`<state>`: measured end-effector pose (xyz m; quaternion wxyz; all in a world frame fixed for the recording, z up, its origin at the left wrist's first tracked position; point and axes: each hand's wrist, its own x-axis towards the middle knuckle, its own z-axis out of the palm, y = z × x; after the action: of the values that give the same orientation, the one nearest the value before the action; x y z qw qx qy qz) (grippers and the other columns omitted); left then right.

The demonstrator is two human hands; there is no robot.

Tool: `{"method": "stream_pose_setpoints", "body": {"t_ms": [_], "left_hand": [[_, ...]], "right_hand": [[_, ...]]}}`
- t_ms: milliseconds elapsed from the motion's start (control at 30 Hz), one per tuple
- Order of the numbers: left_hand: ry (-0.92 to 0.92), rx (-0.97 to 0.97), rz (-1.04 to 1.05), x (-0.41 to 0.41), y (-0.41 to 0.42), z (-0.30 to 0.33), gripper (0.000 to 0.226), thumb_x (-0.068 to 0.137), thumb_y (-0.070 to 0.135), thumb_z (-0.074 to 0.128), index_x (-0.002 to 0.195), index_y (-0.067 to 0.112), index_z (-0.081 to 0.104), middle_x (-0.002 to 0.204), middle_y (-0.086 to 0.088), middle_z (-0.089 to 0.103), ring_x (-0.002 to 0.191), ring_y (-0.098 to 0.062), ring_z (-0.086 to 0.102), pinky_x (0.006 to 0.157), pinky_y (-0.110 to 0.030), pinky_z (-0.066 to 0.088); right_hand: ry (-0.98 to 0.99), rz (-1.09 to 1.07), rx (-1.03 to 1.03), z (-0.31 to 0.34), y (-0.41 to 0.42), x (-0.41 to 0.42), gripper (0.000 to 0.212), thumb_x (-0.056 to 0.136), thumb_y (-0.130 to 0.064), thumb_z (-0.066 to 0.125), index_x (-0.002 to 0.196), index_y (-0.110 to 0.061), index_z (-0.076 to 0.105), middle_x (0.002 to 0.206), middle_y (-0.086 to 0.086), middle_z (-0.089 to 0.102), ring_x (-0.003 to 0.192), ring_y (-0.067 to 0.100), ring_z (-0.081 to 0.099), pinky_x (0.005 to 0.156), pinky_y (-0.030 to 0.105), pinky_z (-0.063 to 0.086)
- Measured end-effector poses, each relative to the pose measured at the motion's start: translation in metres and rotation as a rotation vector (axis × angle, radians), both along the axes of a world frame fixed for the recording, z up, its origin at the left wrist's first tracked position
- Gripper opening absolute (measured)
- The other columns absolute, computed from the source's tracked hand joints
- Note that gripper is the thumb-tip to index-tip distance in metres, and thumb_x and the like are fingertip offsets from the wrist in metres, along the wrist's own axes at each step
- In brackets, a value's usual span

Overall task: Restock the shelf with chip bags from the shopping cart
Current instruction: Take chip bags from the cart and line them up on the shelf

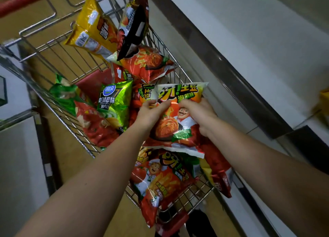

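Both hands are on the same orange chip bag [175,119] over the shopping cart [58,101]: left hand [151,112] pinching its 9 o'clock edge, right hand [199,112] gripping the 3 o'clock side. Shelf [249,46] sits at 2 o'clock.

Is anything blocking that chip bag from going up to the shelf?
Nothing visible does. Both the left hand and right hand grip the orange bag above the cart, and the white shelf beside it looks open.
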<state>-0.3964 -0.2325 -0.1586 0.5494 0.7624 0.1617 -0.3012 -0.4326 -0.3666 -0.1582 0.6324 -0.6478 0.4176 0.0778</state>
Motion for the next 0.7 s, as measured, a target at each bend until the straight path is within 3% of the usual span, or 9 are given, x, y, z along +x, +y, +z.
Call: {"method": "stream_pose_setpoints", "body": {"t_ms": [67, 133, 200, 300, 367, 400, 500, 600, 700], "left_hand": [[0.123, -0.100, -0.057, 0.004, 0.012, 0.009, 0.093, 0.059, 0.059, 0.079, 0.134, 0.019, 0.041, 0.126, -0.007, 0.057, 0.103, -0.025, 0.063, 0.093, -0.042, 0.051], [0.254, -0.171, -0.155, 0.004, 0.021, 0.012, 0.122, 0.038, 0.063, 0.086, 0.140, 0.017, 0.039, 0.125, -0.010, 0.061, 0.104, -0.027, 0.065, 0.093, -0.044, 0.051], [0.278, -0.198, -0.238, 0.000, 0.029, 0.012, 0.113, 0.040, 0.053, 0.089, 0.136, 0.012, 0.045, 0.114, -0.011, 0.068, 0.098, -0.025, 0.068, 0.087, -0.040, 0.053], [0.256, -0.217, -0.277, -0.016, 0.041, 0.007, 0.066, 0.064, 0.027, 0.083, 0.122, 0.012, 0.054, 0.095, -0.007, 0.074, 0.083, -0.021, 0.071, 0.074, -0.032, 0.056], [0.234, -0.228, -0.273, -0.026, 0.050, 0.007, 0.040, 0.073, 0.015, 0.076, 0.108, 0.017, 0.057, 0.082, -0.002, 0.075, 0.073, -0.017, 0.072, 0.067, -0.028, 0.058], [0.238, -0.223, -0.279, -0.031, 0.055, 0.008, 0.046, 0.070, 0.017, 0.080, 0.109, 0.017, 0.056, 0.083, -0.002, 0.075, 0.074, -0.018, 0.072, 0.069, -0.030, 0.058], [0.241, -0.132, -0.326, -0.041, 0.063, 0.007, 0.107, 0.037, 0.039, 0.093, 0.131, 0.019, 0.045, 0.109, -0.012, 0.070, 0.097, -0.031, 0.068, 0.089, -0.046, 0.053], [0.206, -0.112, -0.313, -0.050, 0.059, 0.011, 0.103, 0.045, 0.034, 0.090, 0.134, 0.018, 0.041, 0.115, -0.013, 0.066, 0.099, -0.031, 0.067, 0.086, -0.044, 0.053], [0.184, -0.112, -0.276, -0.057, 0.053, 0.009, 0.098, 0.049, 0.035, 0.090, 0.132, 0.015, 0.041, 0.113, -0.012, 0.067, 0.096, -0.028, 0.067, 0.083, -0.040, 0.054]], "right_hand": [[-0.072, 0.066, 0.134, 0.012, -0.002, -0.001, 0.023, 0.073, -0.015, 0.070, 0.095, -0.015, 0.062, 0.086, 0.009, 0.070, 0.072, 0.021, 0.067, 0.071, 0.031, 0.055], [-0.096, 0.189, 0.199, 0.021, -0.008, -0.007, 0.016, 0.077, -0.013, 0.069, 0.091, -0.019, 0.062, 0.090, 0.009, 0.070, 0.075, 0.021, 0.066, 0.075, 0.033, 0.053], [-0.073, 0.357, 0.196, 0.027, -0.016, -0.015, 0.017, 0.080, -0.019, 0.069, 0.093, -0.023, 0.061, 0.102, 0.006, 0.069, 0.090, 0.021, 0.065, 0.084, 0.035, 0.051], [0.006, 0.593, 0.071, 0.038, -0.030, -0.032, 0.031, 0.087, -0.038, 0.060, 0.114, -0.025, 0.057, 0.116, -0.005, 0.059, 0.109, 0.016, 0.055, 0.089, 0.033, 0.045], [0.013, 0.609, -0.039, 0.043, -0.043, -0.042, 0.041, 0.092, -0.043, 0.050, 0.125, -0.020, 0.053, 0.114, -0.004, 0.054, 0.110, 0.017, 0.051, 0.093, 0.035, 0.044], [-0.002, 0.574, -0.107, 0.044, -0.049, -0.048, 0.036, 0.093, -0.042, 0.050, 0.120, -0.020, 0.057, 0.109, -0.002, 0.056, 0.107, 0.018, 0.053, 0.091, 0.036, 0.045], [0.036, 0.567, -0.436, 0.036, -0.060, -0.066, 0.025, 0.090, -0.030, 0.056, 0.101, -0.010, 0.066, 0.101, 0.011, 0.065, 0.101, 0.028, 0.058, 0.086, 0.037, 0.048], [0.192, 0.603, -0.488, 0.018, -0.054, -0.090, 0.045, 0.083, -0.039, 0.063, 0.121, -0.016, 0.058, 0.118, 0.009, 0.063, 0.104, 0.026, 0.060, 0.093, 0.033, 0.047], [0.172, 0.574, -0.200, 0.009, -0.041, -0.106, 0.082, 0.068, -0.062, 0.069, 0.134, -0.023, 0.042, 0.127, 0.007, 0.057, 0.109, 0.025, 0.059, 0.098, 0.041, 0.047]]}}
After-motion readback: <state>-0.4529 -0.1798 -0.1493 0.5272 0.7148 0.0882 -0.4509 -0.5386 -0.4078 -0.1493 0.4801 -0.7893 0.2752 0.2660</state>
